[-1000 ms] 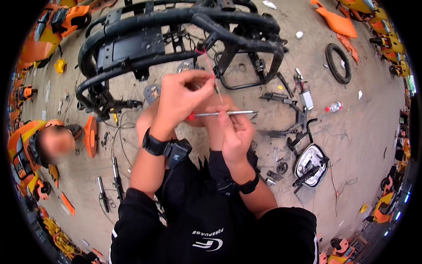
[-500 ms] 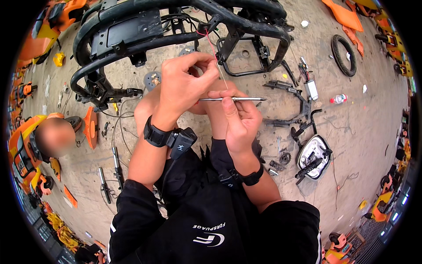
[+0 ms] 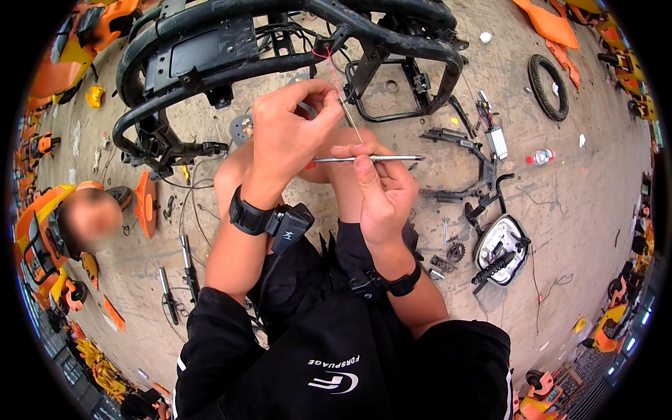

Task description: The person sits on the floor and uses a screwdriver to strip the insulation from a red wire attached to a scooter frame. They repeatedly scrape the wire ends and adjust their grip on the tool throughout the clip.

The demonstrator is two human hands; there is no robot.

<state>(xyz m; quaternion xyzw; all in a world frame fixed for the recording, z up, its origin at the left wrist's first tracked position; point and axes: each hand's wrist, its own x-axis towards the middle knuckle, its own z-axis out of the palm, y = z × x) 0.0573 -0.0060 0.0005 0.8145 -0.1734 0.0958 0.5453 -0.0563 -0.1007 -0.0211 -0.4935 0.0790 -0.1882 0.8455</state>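
A thin red wire (image 3: 332,63) hangs from the black metal frame (image 3: 273,66) and runs down to my left hand (image 3: 290,129). My left hand is closed in a pinch on it. From those fingertips a thin, pale, straight length slants down to my right hand (image 3: 378,185); whether it is bare wire or a separate pin I cannot tell. My right hand is closed around a screwdriver (image 3: 402,157), its metal shaft lying crosswise with the tip to the right. A red part of it shows beside my left wrist. Both hands are above my knees.
Loose brackets (image 3: 458,196), a white-and-black housing (image 3: 500,248) and a plastic bottle (image 3: 540,157) lie on the floor at right. A tyre (image 3: 548,87) rests farther off. Shock-absorber tubes (image 3: 187,269) lie at left, near another person. Orange vehicle parts line both sides.
My left hand has shifted slightly left and up, and a little more of the screwdriver's red part shows. My right hand stays nearly still.
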